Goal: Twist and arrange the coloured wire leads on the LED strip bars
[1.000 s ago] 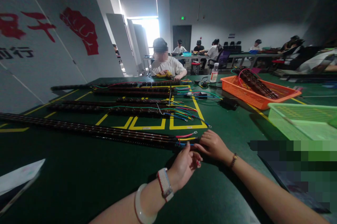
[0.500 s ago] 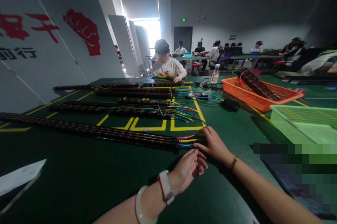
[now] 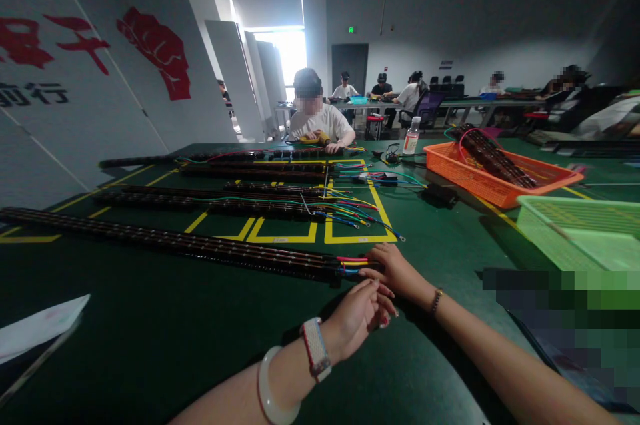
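Note:
A long, dark bundled harness (image 3: 200, 244) lies across the near part of the table, with red, yellow and blue wires (image 3: 353, 264) coming out of its right end. My right hand (image 3: 395, 272), wearing a thin bracelet, is closed around those wires near their ends, which its fingers hide. Just in front of it is my left hand (image 3: 353, 318), with a watch and a pale bangle on the wrist. Its fingers are loosely bent and apart, and I see nothing held in them. Whether its thumb touches the blue wire is unclear.
More dark harnesses (image 3: 255, 212) with coloured leads lie farther back on the green table (image 3: 200, 338), over yellow taped outlines. An orange basket (image 3: 465, 175), a green basket (image 3: 545, 232) and a bottle (image 3: 411, 136) stand to the right. Across the table sits a co-worker (image 3: 325, 122).
My right hand has shifted slightly left along the wires. The left hand has barely moved. A blue lead's end beyond my right hand now shows, and the view has tilted slightly downward.

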Available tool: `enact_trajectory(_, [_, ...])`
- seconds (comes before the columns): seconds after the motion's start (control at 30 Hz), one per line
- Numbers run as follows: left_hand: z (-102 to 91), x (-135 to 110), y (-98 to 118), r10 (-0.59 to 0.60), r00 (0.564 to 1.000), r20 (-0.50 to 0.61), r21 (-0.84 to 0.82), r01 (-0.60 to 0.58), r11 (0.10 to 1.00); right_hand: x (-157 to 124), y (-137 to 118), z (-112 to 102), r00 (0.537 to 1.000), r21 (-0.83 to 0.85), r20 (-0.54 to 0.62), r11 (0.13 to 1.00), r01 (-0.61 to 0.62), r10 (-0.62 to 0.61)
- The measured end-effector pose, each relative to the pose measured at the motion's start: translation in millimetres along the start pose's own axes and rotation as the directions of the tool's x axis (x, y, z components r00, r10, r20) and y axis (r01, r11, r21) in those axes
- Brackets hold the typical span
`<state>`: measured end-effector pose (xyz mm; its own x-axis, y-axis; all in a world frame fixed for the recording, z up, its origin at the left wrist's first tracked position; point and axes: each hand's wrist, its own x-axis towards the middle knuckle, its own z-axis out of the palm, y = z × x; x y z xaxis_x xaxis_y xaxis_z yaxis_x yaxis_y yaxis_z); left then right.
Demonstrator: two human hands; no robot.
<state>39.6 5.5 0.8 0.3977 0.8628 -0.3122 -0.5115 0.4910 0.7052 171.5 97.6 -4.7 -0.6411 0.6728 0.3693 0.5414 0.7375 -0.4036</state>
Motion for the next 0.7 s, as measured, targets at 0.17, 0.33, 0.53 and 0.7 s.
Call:
enact_trajectory(0.17, [0.4, 2.1, 0.5, -0.044, 0.998, 0.049, -0.072, 0.047, 0.996, 0.7, -1.4, 1.3, 0.997, 0.008, -0.066, 0.999, 0.035, -0.035])
enact_trajectory(0.33, [1.1, 3.2, 1.6, -0.083, 0.996, 0.034, -0.096, 0.086, 0.992, -1.0, -4.0, -1.4, 0.984, -0.102, -0.115, 0.987, 0.123, -0.135])
enact_trajectory(0.53, [2.4, 4.0, 0.9, -0.009, 1.0, -0.009, -0.151, 0.008, 0.988, -2.1, -8.5, -9.7, 0.957, -0.245, -0.079, 0.936, 0.251, -0.277])
enact_trajectory(0.7, [3.0, 4.6, 4.5, 0.055, 0.998, -0.003, -0.313, -0.054, 0.948, -4.4, -11.6, -11.5, 0.938, -0.317, -0.067, 0.899, 0.303, -0.339])
